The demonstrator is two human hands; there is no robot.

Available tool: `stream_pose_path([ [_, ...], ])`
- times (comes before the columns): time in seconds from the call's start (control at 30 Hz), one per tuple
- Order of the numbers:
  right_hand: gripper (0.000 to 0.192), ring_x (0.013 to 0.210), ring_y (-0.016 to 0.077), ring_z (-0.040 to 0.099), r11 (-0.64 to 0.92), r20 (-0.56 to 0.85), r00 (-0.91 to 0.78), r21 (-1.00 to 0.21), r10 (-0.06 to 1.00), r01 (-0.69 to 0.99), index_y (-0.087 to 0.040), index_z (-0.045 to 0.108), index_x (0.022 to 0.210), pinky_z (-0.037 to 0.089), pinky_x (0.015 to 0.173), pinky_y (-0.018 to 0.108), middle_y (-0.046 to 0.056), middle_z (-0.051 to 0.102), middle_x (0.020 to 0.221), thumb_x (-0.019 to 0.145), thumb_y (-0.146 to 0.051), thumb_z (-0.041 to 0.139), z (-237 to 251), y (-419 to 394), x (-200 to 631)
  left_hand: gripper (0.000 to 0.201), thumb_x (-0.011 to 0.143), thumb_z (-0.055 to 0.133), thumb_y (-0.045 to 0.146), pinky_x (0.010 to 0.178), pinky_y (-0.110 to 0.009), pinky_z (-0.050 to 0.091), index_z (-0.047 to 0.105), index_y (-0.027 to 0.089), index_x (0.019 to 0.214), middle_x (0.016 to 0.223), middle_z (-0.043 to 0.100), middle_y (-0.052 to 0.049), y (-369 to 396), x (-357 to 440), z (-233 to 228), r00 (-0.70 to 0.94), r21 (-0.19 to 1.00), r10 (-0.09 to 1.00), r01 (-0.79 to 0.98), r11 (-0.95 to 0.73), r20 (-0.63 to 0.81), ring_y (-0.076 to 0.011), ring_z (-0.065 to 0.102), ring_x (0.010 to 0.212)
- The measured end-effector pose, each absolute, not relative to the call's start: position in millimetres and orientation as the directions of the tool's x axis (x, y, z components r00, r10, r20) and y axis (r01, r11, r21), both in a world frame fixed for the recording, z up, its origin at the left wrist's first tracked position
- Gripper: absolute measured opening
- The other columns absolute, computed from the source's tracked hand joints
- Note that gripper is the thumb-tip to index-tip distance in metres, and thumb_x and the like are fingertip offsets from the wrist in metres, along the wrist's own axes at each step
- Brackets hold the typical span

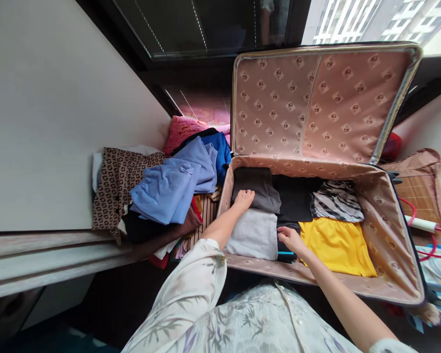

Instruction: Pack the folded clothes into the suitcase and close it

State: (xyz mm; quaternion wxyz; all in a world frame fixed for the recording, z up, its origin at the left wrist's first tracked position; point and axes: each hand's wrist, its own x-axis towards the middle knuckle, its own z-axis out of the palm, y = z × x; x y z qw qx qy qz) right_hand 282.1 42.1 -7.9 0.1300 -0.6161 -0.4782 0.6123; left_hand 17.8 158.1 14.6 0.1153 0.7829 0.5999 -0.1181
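Note:
An open suitcase [397,289] holds folded clothes. My left hand [244,199] lies on the lower left part of a folded dark grey garment [261,185], its fingers resting on the cloth. In front of it is a folded light grey garment [253,236]. My right hand [291,239] is at that garment's right edge, over dark cloth, with fingers loosely bent and apart and nothing visible in them. To the right lie a yellow garment [336,245] and a black-and-white zebra-striped one [337,202]. A black garment [293,196] sits between the dark grey and striped ones.
Left of the suitcase is a heap with blue folded clothes [169,189], a brown patterned cloth [123,181] and a pink pillow [187,131]. The raised lid [323,103] leans near the window. A white wall [59,117] borders the left; bags and a red cord stand right.

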Motion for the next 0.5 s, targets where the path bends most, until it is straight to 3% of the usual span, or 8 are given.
stream_pose_path([
  [0.07, 0.033, 0.080, 0.0232, 0.072, -0.611, -0.658, -0.193, -0.750, 0.728, 0.253, -0.021, 0.072, 0.100, 0.056, 0.079, 0.037, 0.005, 0.075, 0.083, 0.073, -0.039, 0.077, 2, 47, 269, 0.041, 0.101, 0.034, 0.007, 0.097, -0.039, 0.045, 0.062, 0.010, 0.130, 0.120, 0.066, -0.021, 165, 24, 31, 0.279, 0.051, 0.912, 0.960, -0.277, -0.300, -0.0283, 0.064, 0.113],
  [0.17, 0.049, 0.087, 0.0237, 0.074, -0.729, -0.705, -0.185, -0.662, 0.685, -0.174, -0.025, 0.066, 0.102, 0.057, 0.078, 0.037, 0.007, 0.076, 0.097, 0.066, -0.052, 0.086, 18, 68, 240, 0.036, 0.103, 0.033, 0.010, 0.090, -0.036, 0.047, 0.061, 0.011, 0.126, 0.114, 0.066, -0.018, 163, 45, 61, 0.333, 0.059, 0.918, 0.943, -0.329, -0.215, -0.0271, 0.064, 0.109],
  [0.27, 0.048, 0.082, 0.0209, 0.073, -0.649, -0.673, -0.168, -0.569, 0.720, -0.504, -0.026, 0.062, 0.092, 0.058, 0.073, 0.035, 0.001, 0.074, 0.088, 0.065, -0.057, 0.087, 32, 101, 214, 0.028, 0.104, 0.039, 0.015, 0.081, -0.033, 0.050, 0.062, 0.013, 0.119, 0.105, 0.066, -0.014, 140, 78, 88, 0.368, 0.086, 0.919, 0.929, -0.359, -0.140, -0.0252, 0.065, 0.099],
  [0.4, 0.038, 0.057, 0.0119, 0.059, -0.598, -0.667, -0.095, -0.585, 0.739, -0.548, -0.023, 0.056, 0.065, 0.051, 0.057, 0.025, -0.006, 0.061, 0.057, 0.056, -0.037, 0.089, 41, 125, 202, 0.025, 0.100, 0.044, 0.011, 0.076, -0.033, 0.053, 0.066, 0.012, 0.113, 0.106, 0.067, -0.014, 94, 108, 109, 0.343, 0.166, 0.930, 0.933, -0.321, -0.132, -0.0244, 0.065, 0.096],
  [0.5, 0.030, 0.052, 0.0110, 0.056, -0.640, -0.664, -0.147, -0.600, 0.733, -0.480, -0.021, 0.057, 0.059, 0.049, 0.052, 0.024, -0.004, 0.061, 0.053, 0.054, -0.029, 0.085, 44, 129, 207, 0.025, 0.097, 0.054, 0.018, 0.081, -0.037, 0.056, 0.066, 0.014, 0.119, 0.113, 0.066, -0.014, 69, 109, 123, 0.300, 0.249, 0.954, 0.924, -0.289, -0.003, -0.0267, 0.063, 0.100],
])
